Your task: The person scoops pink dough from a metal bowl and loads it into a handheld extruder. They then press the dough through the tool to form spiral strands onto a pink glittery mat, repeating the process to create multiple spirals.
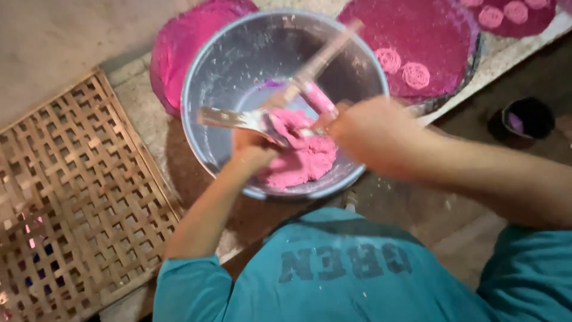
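Inside the grey bowl (205, 89), pink dough (301, 158) lies under both hands: left hand (253, 152) and right hand (369, 134) each grip a flat stick (229, 118); a woven mat (77, 197) lies left of the bowl.

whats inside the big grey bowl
The grey plastic bowl holds a lump of pink dough, two flat wooden sticks and both hands, left and right. The bowl floor beneath the dough is covered.

Dim warm light, motion blur, soft focus, dark right corner.

The lone head camera is looking steeply down, hovering close over the round grey plastic basin (205, 128) at chest level.
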